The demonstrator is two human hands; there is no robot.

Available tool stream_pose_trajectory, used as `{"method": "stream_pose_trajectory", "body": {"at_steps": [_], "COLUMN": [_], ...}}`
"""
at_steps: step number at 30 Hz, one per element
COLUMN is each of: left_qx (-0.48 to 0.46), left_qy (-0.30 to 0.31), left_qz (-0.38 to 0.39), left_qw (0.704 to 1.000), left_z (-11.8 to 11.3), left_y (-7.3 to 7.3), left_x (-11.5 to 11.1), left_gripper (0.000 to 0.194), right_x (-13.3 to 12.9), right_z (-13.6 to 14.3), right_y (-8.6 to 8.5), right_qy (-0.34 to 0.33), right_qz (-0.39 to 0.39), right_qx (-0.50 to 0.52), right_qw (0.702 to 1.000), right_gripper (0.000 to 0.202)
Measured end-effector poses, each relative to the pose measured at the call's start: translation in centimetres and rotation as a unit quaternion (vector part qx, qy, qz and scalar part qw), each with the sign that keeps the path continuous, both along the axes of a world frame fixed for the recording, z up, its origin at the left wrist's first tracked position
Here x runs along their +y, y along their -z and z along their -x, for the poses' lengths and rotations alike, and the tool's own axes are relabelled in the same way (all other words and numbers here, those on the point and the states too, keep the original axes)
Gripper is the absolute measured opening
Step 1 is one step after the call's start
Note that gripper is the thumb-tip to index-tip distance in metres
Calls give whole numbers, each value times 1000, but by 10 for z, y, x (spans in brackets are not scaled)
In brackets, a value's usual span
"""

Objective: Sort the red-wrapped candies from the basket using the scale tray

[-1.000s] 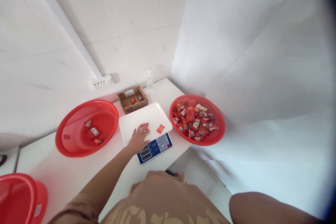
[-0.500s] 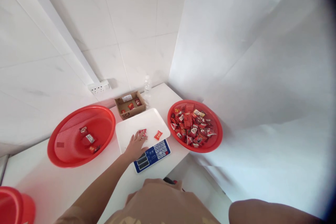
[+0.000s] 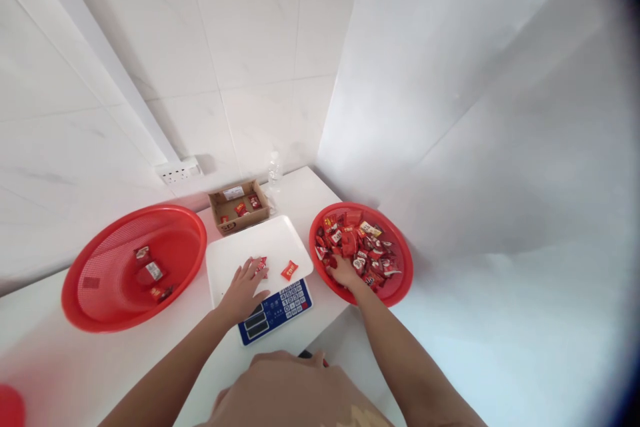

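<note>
My left hand [image 3: 245, 291] lies with fingers spread over the white pan [image 3: 227, 250] of a digital scale. Its fingertips touch a red wrapped snack packet [image 3: 263, 267], partly covered by them. A second small red packet [image 3: 289, 271] rests on the pan, to the right of that hand. My right hand [image 3: 345, 272] reaches into the near left part of a red basket [image 3: 407, 265] heaped with red snack packets [image 3: 367, 247]. Its fingertips are down among the packets, and whether they grip one is hidden. The scale's blue keypad panel [image 3: 275, 310] faces me.
Left of the scale, a large red basket [image 3: 200, 233] holds several packets. Behind the scale are a small cardboard box [image 3: 240, 223] with a few packets and a clear plastic bottle [image 3: 275, 170]. Walls bound the white table [image 3: 295, 190] behind and right. Another red container [image 3: 10, 407] shows lower left.
My right hand has come into view and reached into the basket of packets on the right. My left hand stays spread on the scale pan. The whole view has shifted slightly.
</note>
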State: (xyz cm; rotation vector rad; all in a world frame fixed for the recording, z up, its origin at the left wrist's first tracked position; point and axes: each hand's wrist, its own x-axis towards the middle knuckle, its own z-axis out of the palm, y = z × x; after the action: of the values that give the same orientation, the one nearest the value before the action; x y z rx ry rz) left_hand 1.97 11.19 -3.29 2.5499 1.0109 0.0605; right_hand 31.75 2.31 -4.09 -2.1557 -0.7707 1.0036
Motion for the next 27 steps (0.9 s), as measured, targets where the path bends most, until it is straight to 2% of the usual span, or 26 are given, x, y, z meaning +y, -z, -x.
{"method": "stream_pose_trajectory", "body": {"at_steps": [2, 4, 7, 9, 10, 15, 19, 23, 27], "left_qx": [6, 15, 22, 21, 21, 37, 28, 21, 27], "left_qy": [-8, -15, -25, -33, -36, -56, -61, -63, -57], "left_qz": [7, 14, 18, 19, 20, 28, 33, 42, 49], "left_qw": [1000, 1000, 999, 999, 999, 997, 997, 997, 997], "left_z": [-2, -4, -7, -9, -10, -14, -16, -13, -6], "left_y": [-1, -1, 0, 2, 2, 0, -1, -2, -6], "left_x": [-1, -2, -4, -5, -6, -7, -9, -15, -23], "left_gripper": [49, 48, 46, 45, 45, 45, 44, 43, 44], "right_x": [5, 8, 8, 6, 5, 2, 0, -3, -1], "right_z": [0, 1, 1, -1, -4, -19, -23, -13, -6], "right_y": [15, 21, 23, 24, 25, 27, 26, 28, 30], "right_qy": [-17, -55, -160, -212, -222, -233, -249, -269, -243], "right_qz": [47, 100, 170, 180, 169, 126, 129, 147, 148], "right_qx": [-32, -76, -195, -270, -290, -303, -290, -292, -288], "right_qw": [998, 991, 953, 922, 915, 915, 915, 906, 914], "right_gripper": [60, 66, 67, 63, 59, 38, 39, 52, 48]}}
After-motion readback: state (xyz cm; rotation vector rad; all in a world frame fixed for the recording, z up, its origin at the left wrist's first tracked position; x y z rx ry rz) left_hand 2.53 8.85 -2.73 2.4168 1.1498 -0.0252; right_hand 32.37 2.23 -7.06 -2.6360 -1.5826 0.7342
